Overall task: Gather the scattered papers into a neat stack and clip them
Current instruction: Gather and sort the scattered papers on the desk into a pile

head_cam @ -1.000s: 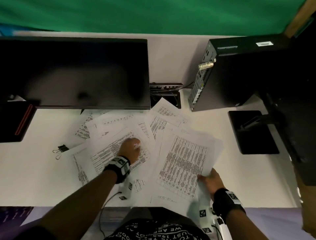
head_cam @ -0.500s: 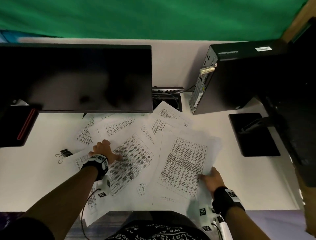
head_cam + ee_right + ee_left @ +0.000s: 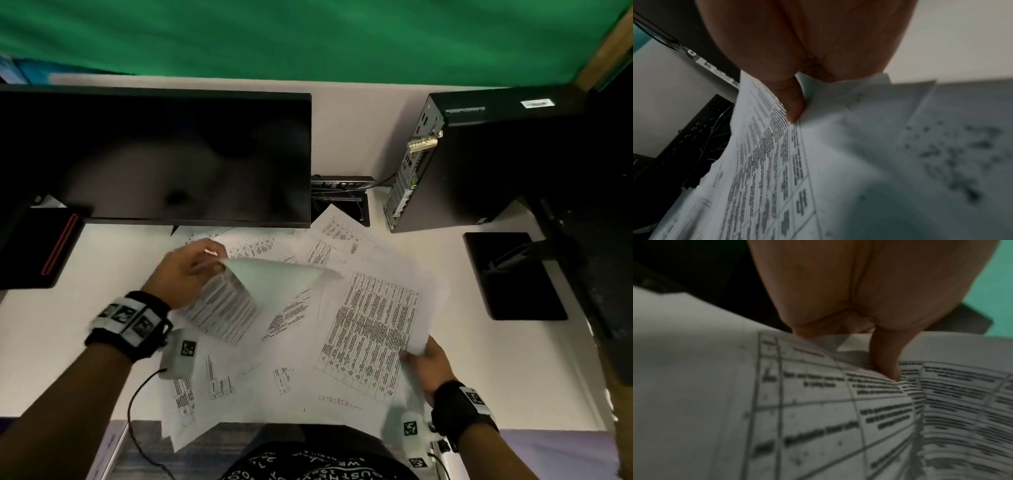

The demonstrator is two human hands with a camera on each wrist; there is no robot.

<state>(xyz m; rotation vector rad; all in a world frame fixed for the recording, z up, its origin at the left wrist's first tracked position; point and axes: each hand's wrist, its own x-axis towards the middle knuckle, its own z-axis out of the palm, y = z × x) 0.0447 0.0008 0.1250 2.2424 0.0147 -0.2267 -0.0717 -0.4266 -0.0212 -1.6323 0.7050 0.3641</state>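
Several printed sheets (image 3: 284, 373) lie spread over the white desk (image 3: 68, 359), some overhanging its front edge. My left hand (image 3: 212, 260) pinches the corner of one sheet (image 3: 236, 305) and holds it lifted and curled, its blank underside showing. In the left wrist view the thumb (image 3: 888, 363) presses into that creased sheet (image 3: 818, 402). My right hand (image 3: 411, 354) pinches the near right corner of a densely printed table sheet (image 3: 373, 339). The right wrist view shows the thumb (image 3: 793, 104) on top of this sheet (image 3: 766, 162), which is raised slightly. No binder clip is visible.
A dark monitor (image 3: 154, 154) stands behind the papers, with a black computer tower (image 3: 479, 154) at the back right. A flat black stand base (image 3: 510, 274) lies right of the papers. A black box with a red stripe (image 3: 41, 246) sits at the left edge.
My left hand slid leftward over the papers, then took a sheet and lifted it, curling it upward. My right hand kept its hold on the table sheet's corner.
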